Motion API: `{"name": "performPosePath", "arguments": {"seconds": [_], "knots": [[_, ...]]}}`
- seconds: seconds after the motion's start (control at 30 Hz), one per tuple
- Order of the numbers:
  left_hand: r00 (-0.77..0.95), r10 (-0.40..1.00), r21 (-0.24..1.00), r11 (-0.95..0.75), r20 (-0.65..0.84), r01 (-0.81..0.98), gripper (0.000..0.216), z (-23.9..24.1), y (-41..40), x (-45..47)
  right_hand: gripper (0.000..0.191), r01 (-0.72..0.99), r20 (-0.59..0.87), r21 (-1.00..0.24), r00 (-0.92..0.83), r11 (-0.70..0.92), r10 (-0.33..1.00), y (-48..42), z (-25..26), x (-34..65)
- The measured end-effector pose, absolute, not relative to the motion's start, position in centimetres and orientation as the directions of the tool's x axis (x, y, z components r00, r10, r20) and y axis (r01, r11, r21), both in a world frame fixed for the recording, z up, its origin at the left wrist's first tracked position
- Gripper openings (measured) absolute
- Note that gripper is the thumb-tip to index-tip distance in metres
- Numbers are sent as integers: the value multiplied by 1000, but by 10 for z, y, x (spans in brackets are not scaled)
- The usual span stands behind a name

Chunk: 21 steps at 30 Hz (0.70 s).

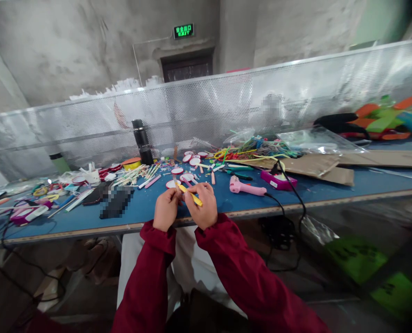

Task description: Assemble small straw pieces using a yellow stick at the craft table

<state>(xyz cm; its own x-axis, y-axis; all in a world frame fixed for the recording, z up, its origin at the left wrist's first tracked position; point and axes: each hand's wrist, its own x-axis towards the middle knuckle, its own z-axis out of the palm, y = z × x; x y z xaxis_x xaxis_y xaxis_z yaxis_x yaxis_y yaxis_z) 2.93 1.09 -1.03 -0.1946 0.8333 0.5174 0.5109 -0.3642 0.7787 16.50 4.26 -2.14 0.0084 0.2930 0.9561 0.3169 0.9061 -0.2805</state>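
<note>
Both my hands are raised together over the near edge of the blue table [330, 185], sleeves dark red. My right hand [203, 206] is closed around a yellow stick [191, 195] that slants down to the right. My left hand [165, 209] is closed too, its fingertips pinching the stick's upper end. Just beyond my hands lie several red-rimmed white discs [187, 177] and loose pink and white sticks.
A pink glue gun [244, 187] with a black cable lies right of my hands, a pink box [278, 179] behind it. A black bottle [142, 141], cardboard sheets [313, 165], bags of coloured wires [261, 147] and a perforated metal screen [226, 106] stand further back. A dark flat object [117, 201] lies to the left.
</note>
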Motion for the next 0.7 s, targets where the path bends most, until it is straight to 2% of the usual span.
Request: {"name": "performPosePath", "arguments": {"seconds": [0.7], "knots": [[-180,828,761,-373,532,531,24,-11,10,29,10,327,944,-317,13,890,331,43,-22,164]]}}
